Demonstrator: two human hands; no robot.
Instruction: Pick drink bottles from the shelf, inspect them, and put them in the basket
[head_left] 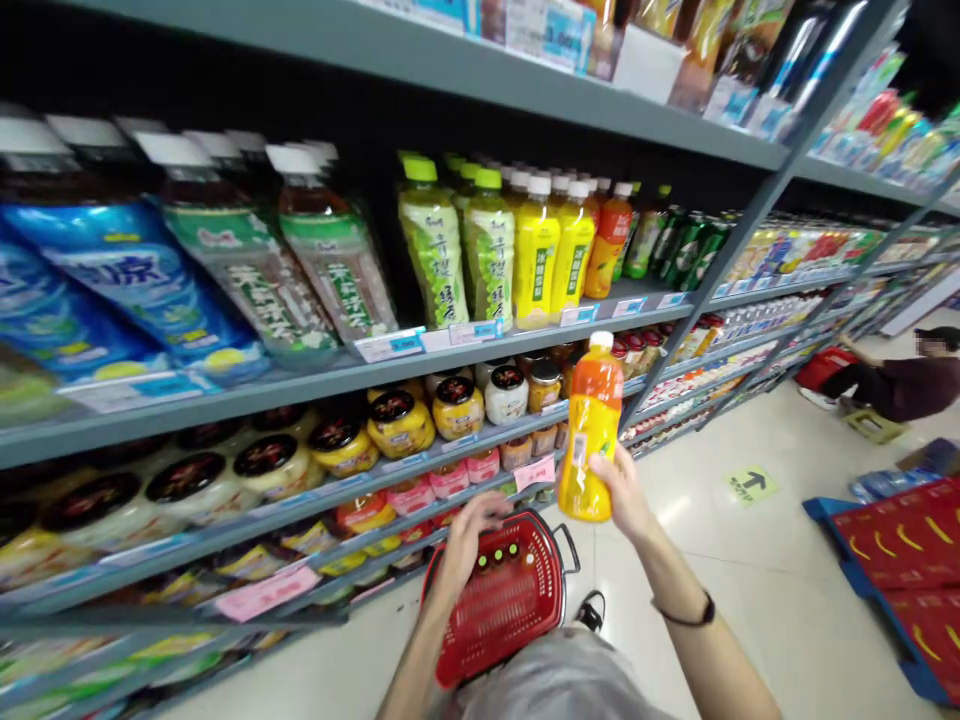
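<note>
My right hand point(625, 490) grips a bottle of orange drink point(592, 430) with a white cap, held upright in front of the shelves. Its label is orange above and yellow below. My left hand point(472, 535) hovers above the far side of a red shopping basket point(491, 625), fingers loosely bent, with nothing in them. Inside the basket several bottle caps, green and pale, show near its far end. Beyond my hands, a shelf row holds green tea bottles point(491, 255), yellow-labelled bottles point(536, 262) and similar orange bottles point(608, 245).
Large bottles with green labels point(341, 265) stand to the left; jars point(401, 425) fill the shelf below. A person point(911, 375) sits low at the right, beside the aisle. Red cartons point(900, 540) rest on a blue pallet point(862, 580). A floor arrow sign point(752, 485) lies ahead.
</note>
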